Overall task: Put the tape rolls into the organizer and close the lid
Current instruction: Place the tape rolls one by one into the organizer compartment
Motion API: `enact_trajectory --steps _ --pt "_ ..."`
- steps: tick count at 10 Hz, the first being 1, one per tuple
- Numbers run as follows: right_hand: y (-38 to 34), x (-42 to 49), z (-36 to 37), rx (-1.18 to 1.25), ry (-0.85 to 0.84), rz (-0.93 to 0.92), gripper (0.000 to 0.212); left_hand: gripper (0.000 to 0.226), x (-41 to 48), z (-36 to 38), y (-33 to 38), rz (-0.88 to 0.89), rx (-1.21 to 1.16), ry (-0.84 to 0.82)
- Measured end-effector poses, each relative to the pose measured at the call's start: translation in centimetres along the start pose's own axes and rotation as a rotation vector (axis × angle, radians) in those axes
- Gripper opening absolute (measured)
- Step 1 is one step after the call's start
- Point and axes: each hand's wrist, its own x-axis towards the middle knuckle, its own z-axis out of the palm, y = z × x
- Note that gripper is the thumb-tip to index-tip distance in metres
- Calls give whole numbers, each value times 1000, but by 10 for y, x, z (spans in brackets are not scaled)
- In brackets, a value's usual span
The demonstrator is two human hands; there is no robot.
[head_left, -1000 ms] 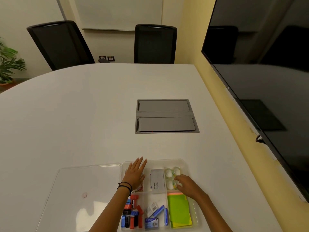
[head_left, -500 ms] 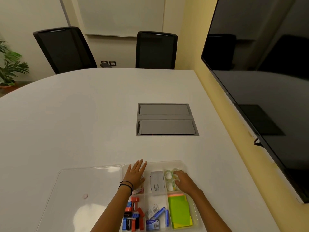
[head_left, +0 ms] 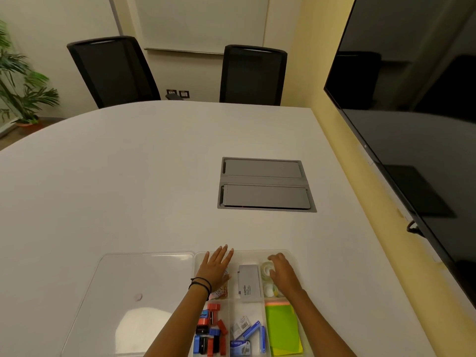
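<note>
Left hand [head_left: 215,269] flat, fingers spread, on the organizer [head_left: 247,253]; right hand [head_left: 283,273] curled over tape rolls [head_left: 268,269] — grip unclear, rolls mostly hidden.

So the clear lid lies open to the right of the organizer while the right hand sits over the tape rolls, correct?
Not quite. In the head view the clear plastic lid lies open to the left of the clear compartmented organizer, not the right. The right hand is indeed over the translucent tape rolls.
</note>
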Motion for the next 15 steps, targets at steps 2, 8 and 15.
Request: enact_trajectory --steps 2,8,15 --pt "-7 3 2 -134 -126 71 47 70 1 -1 8 33 0 31" --pt "-9 -1 11 -217 34 188 39 69 2 4 8 50 -18 54" --pt "-3 -48 -3 -211 33 218 47 71 2 4 12 37 -21 54"
